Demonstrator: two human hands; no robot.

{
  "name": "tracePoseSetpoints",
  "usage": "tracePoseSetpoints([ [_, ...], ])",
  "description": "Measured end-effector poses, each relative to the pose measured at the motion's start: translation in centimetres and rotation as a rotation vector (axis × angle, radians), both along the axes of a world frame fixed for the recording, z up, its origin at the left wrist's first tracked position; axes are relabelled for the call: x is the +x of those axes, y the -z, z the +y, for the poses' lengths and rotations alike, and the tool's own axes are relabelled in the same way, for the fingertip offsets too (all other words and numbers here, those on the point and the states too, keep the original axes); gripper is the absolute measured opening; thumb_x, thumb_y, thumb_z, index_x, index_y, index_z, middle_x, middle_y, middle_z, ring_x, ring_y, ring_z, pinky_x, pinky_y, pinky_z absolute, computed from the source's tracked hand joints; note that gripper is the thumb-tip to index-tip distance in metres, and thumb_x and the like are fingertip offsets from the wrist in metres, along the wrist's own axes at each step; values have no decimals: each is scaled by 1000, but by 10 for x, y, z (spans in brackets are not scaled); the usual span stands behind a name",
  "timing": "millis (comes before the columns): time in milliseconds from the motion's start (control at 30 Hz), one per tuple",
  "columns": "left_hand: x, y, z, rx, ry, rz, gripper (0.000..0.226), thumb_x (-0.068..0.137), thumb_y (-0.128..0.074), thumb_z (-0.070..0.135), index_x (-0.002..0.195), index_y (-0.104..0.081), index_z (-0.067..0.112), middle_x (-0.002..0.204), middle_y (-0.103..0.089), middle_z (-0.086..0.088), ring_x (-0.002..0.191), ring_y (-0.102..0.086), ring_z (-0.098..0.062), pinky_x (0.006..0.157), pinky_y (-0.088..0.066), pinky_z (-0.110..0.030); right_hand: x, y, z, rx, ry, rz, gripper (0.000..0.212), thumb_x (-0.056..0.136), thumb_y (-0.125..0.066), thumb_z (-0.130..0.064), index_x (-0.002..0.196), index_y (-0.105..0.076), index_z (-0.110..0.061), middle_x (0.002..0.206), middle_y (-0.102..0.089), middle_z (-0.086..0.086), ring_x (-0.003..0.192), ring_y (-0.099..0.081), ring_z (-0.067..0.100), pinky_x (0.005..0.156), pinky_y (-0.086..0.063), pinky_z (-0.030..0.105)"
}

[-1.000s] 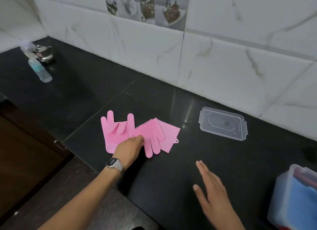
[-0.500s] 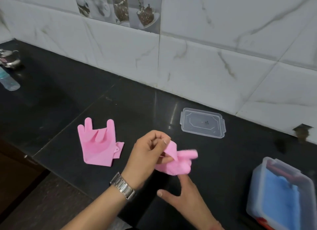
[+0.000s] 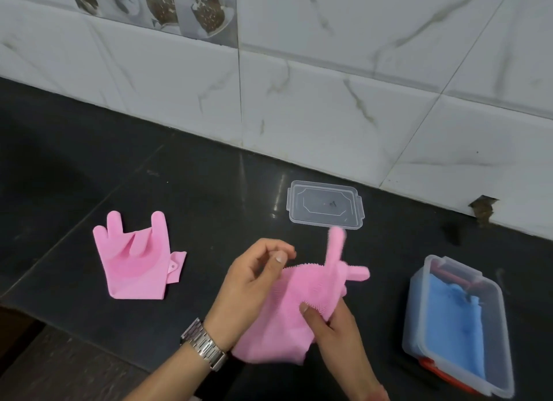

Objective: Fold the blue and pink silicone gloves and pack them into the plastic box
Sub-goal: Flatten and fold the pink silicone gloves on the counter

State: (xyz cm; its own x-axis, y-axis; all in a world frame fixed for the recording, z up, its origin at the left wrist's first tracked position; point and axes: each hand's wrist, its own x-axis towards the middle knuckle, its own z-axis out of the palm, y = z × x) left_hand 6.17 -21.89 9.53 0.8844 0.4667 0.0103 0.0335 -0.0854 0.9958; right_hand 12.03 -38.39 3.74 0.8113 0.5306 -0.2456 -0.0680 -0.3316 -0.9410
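1. Pink silicone glove, lying flat on the black stone bench at the left, has its fingers partly turned in; it looks only loosely folded and is not yet packed.
2. Left hand, with a metal watch at the wrist, has its fingers curled against the edge of a second bristled pink silicone glove; whether they pinch it cannot be told.
3. That second glove is held above the bench between both hands, still unfolded, one finger sticking up.
4. Right hand grips its lower part, thumb pressed on the bristles.
5. Clear plastic lid lies apart near the tiled wall.
6. Clear plastic box at the right stands open with the blue silicone gloves already inside; both pink gloves and the lid appear to remain.
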Motion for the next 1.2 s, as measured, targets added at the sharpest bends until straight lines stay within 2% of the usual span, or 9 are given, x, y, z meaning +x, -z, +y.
tracePoseSetpoints([
  [100, -13, 23, 11, 198, -4, 256, 19, 91, -58, 36, 109, -61, 35, 112, -63, 19, 104, -57, 8, 82, -42, -7, 2, -1, -5, 62, 43, 156, 25, 95, -59, -23, 119, -60, -30, 101, -73, -10, 85, -68, 9, 69, -53, 26],
  [200, -29, 43, 14, -168, 141, 517, 47, 75, -55, 64, 113, -61, 37, 114, -66, 16, 112, -58, -1, 96, -45, -22, 6, -3, -5, 134, 124, 277, 18, 98, -53, -20, 112, -62, -26, 69, -65, 6, 50, -51, 16, 47, -43, 27],
  [267, -39, 51, 9, -439, 285, 582, 50, 78, -54, 65, 116, -62, 34, 113, -71, 12, 114, -59, -5, 101, -43, -29, 10, -3, -6, 148, 180, 311, 16, 98, -52, -19, 105, -63, -28, 65, -57, 9, 49, -44, 17, 45, -38, 29],
  [433, -41, 57, -4, -359, 198, 406, 37, 82, -69, 45, 118, -63, 36, 123, -65, 11, 121, -55, -6, 103, -42, -29, 20, -13, -6, 153, 257, 359, 14, 99, -51, -17, 96, -62, -25, 63, -62, 0, 69, -50, 29, 59, -43, 37],
  [600, -29, 35, -1, -213, 207, 151, 52, 82, -73, 30, 129, -52, 30, 133, -58, 13, 126, -51, -6, 110, -38, -37, 27, -53, -14, 227, 92, 324, 15, 88, -61, -30, 97, -71, -37, 68, -71, -11, 57, -63, 13, 52, -48, 28],
  [767, -24, 29, 0, -200, 435, -111, 12, 91, -64, 15, 102, -67, 9, 92, -70, 5, 83, -65, -9, 76, -49, -19, 45, -79, -25, 466, 14, 242, 30, 75, -74, -30, 105, -75, -29, 104, -76, 0, 94, -73, 15, 71, -57, 23],
  [867, -14, 56, -4, -176, 269, 161, 26, 87, -68, 34, 80, -61, 9, 66, -55, -2, 60, -48, -14, 57, -39, -26, 65, -42, -24, 380, 96, 342, 29, 90, -61, -13, 118, -69, -15, 116, -72, 6, 107, -68, 21, 86, -56, 34],
  [1000, -20, 105, -4, 84, 251, 626, 15, 89, -66, 25, 86, -62, 10, 74, -68, -1, 60, -60, -15, 62, -54, -38, 69, 26, -35, -35, 173, 467, 38, 95, -58, -13, 131, -51, -17, 111, -70, 6, 98, -69, 24, 80, -57, 37],
  [1200, -31, 122, -10, 122, 353, 782, 13, 89, -65, 27, 80, -59, 19, 80, -74, -4, 63, -72, -14, 60, -59, -25, 68, 63, -44, -198, 237, 367, 60, 88, -69, -12, 137, -39, -30, 109, -61, -8, 98, -64, 14, 63, -55, 22],
])
